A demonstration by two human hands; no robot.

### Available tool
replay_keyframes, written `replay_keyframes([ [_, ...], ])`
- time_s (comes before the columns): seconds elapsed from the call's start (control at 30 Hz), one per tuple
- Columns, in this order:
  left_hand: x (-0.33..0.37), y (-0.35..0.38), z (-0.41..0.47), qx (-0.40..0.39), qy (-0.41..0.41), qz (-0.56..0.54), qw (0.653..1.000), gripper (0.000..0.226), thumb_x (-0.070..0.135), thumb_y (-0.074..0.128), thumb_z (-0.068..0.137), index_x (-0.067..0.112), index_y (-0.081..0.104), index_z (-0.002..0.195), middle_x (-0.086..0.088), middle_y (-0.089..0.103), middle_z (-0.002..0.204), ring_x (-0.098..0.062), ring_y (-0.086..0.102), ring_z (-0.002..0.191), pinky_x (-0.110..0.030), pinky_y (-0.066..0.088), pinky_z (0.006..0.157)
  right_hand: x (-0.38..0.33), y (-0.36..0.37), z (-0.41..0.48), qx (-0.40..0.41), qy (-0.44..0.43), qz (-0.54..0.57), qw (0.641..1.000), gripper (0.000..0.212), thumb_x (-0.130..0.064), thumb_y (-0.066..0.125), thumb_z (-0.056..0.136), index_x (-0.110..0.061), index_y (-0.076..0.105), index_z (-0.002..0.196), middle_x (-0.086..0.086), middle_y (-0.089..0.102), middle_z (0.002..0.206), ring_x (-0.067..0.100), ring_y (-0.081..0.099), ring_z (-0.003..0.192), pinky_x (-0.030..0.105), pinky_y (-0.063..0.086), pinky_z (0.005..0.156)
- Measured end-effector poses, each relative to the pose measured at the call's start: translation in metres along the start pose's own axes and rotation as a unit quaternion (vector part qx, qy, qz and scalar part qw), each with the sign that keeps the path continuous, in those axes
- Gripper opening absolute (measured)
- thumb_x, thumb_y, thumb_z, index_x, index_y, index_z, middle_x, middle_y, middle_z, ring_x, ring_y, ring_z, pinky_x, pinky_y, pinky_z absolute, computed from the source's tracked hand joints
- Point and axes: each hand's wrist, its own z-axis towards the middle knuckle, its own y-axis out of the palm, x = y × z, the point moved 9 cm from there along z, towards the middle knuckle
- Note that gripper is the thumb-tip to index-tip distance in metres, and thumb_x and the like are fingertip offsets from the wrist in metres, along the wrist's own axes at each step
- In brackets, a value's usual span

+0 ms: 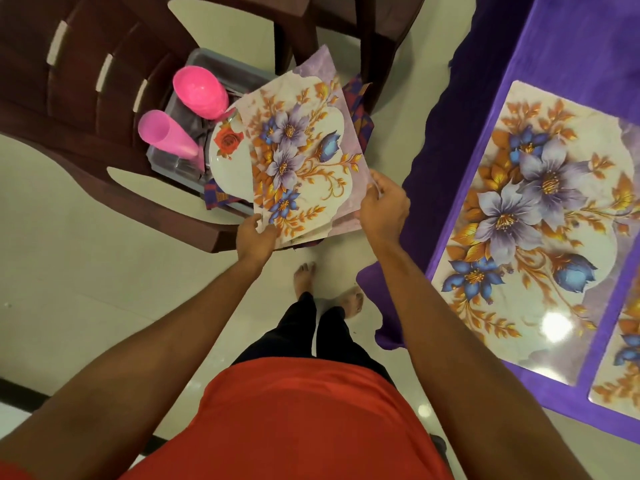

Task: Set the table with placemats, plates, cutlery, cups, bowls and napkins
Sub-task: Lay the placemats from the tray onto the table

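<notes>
A floral placemat [304, 157] is held in the air above the seat of a dark brown chair [69, 81], tilted, with its far corner toward the chair back. The left hand [256, 233] pinches its near left corner, thumb on top and fingers [266, 233] curled beneath. The right hand [384, 202] grips the near right edge, its fingers closed around the rim. Whether more mats lie under its near edge cannot be told.

Beneath the mat, a grey tray [207, 60] sits on the chair seat. A white plate [230, 161] with a red rose print lies in the tray, its right side hidden by the mat. Two pink cups rest at the tray's left side: one pink cup [201, 93] toward the far edge with its mouth facing up, the other pink cup [166, 135] lying tilted near the left edge. Blue and red patterned napkins [360, 109] show past the mat's right edge, and more of the same cloth shows at the tray's near edge.

To the right stands the counter, covered by a purple cloth [571, 46] that hangs over its left edge. A laid placemat [540, 220] of the same floral print lies flat near that edge. A second laid placemat [620, 368] lies just beside it, toward the near right, cut off by the frame.

The person wears a red top and dark trousers and stands barefoot on a pale tiled floor [86, 306].
</notes>
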Motion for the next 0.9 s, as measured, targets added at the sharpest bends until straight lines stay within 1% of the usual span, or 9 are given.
replay_keyframes([
  [0.07, 0.010, 0.005, -0.006, -0.016, -0.018, -0.030, 0.999, 0.046, 0.029, 0.064, 0.092, 0.013, 0.056, 0.134, -0.001, 0.062, 0.125, -0.020, 0.059, 0.111, -0.035, 0.050, 0.096, -0.009, -0.021, 0.003, 0.007, -0.015, 0.017, 1.000, 0.029, -0.014, 0.052, 0.102, -0.016, 0.072, 0.123, -0.001, 0.075, 0.111, 0.015, 0.071, 0.099, 0.041, 0.063, 0.082],
  [0.2, 0.032, 0.018, -0.016, -0.071, -0.043, -0.087, 0.993, 0.036, 0.038, 0.059, 0.094, 0.021, 0.061, 0.125, -0.002, 0.067, 0.121, -0.024, 0.062, 0.110, -0.044, 0.050, 0.102, -0.031, -0.081, -0.004, 0.002, -0.080, 0.090, 0.993, 0.024, -0.022, 0.055, 0.102, -0.019, 0.074, 0.116, -0.006, 0.076, 0.098, 0.013, 0.072, 0.090, 0.037, 0.063, 0.068],
  [0.27, 0.050, 0.030, -0.033, -0.113, -0.046, -0.143, 0.982, 0.030, 0.034, 0.063, 0.094, 0.021, 0.065, 0.121, -0.004, 0.071, 0.117, -0.024, 0.067, 0.106, -0.042, 0.055, 0.094, -0.029, -0.118, -0.010, 0.015, -0.075, 0.132, 0.988, 0.023, -0.028, 0.057, 0.101, -0.022, 0.075, 0.114, -0.003, 0.076, 0.094, 0.018, 0.072, 0.086, 0.036, 0.061, 0.066],
  [0.37, 0.091, 0.048, -0.064, -0.160, 0.002, -0.203, 0.966, 0.021, 0.020, 0.065, 0.094, 0.019, 0.070, 0.114, -0.004, 0.075, 0.108, -0.023, 0.071, 0.096, -0.038, 0.058, 0.082, -0.006, -0.174, -0.016, 0.083, -0.047, 0.167, 0.981, 0.022, -0.025, 0.058, 0.101, -0.023, 0.073, 0.117, -0.010, 0.075, 0.098, 0.009, 0.071, 0.090, 0.030, 0.061, 0.075],
  [0.43, 0.125, 0.058, -0.082, -0.169, 0.039, -0.209, 0.962, 0.011, 0.020, 0.064, 0.096, 0.020, 0.071, 0.104, -0.004, 0.075, 0.100, -0.023, 0.071, 0.092, -0.038, 0.056, 0.084, 0.012, -0.206, -0.015, 0.126, -0.027, 0.191, 0.973, 0.023, -0.026, 0.060, 0.101, -0.026, 0.072, 0.121, -0.012, 0.075, 0.107, 0.007, 0.070, 0.101, 0.036, 0.060, 0.087],
  [0.53, 0.189, 0.077, -0.101, -0.170, 0.114, -0.192, 0.960, 0.007, 0.020, 0.064, 0.096, 0.020, 0.070, 0.099, -0.002, 0.075, 0.093, -0.022, 0.069, 0.089, -0.034, 0.055, 0.079, 0.028, -0.241, -0.006, 0.167, -0.009, 0.240, 0.956, 0.022, -0.035, 0.063, 0.098, -0.033, 0.072, 0.118, -0.008, 0.077, 0.106, 0.019, 0.072, 0.102, 0.047, 0.060, 0.086],
  [0.7, 0.295, 0.125, -0.113, -0.187, 0.205, -0.150, 0.949, 0.010, 0.019, 0.064, 0.096, 0.020, 0.073, 0.097, -0.011, 0.075, 0.102, -0.029, 0.071, 0.096, -0.050, 0.056, 0.087, 0.044, -0.281, 0.025, 0.233, 0.037, 0.289, 0.928, 0.020, -0.022, 0.058, 0.100, -0.026, 0.073, 0.113, -0.001, 0.075, 0.112, 0.018, 0.070, 0.103, 0.038, 0.059, 0.089],
  [0.8, 0.352, 0.161, -0.104, -0.198, 0.218, -0.123, 0.948, 0.012, 0.016, 0.061, 0.097, 0.021, 0.072, 0.096, -0.007, 0.075, 0.102, -0.028, 0.072, 0.099, -0.045, 0.058, 0.089, 0.049, -0.290, 0.065, 0.238, 0.056, 0.342, 0.907, 0.019, -0.019, 0.059, 0.099, -0.024, 0.076, 0.108, 0.000, 0.076, 0.105, 0.023, 0.073, 0.097, 0.045, 0.061, 0.083],
  [0.9, 0.405, 0.196, -0.084, -0.200, 0.217, -0.101, 0.950, 0.014, 0.012, 0.058, 0.099, 0.017, 0.071, 0.102, -0.008, 0.074, 0.102, -0.024, 0.073, 0.090, -0.041, 0.061, 0.082, 0.054, -0.296, 0.112, 0.260, 0.105, 0.415, 0.866, 0.015, -0.015, 0.060, 0.099, -0.021, 0.072, 0.108, -0.002, 0.073, 0.097, 0.021, 0.068, 0.086, 0.034, 0.059, 0.067],
])
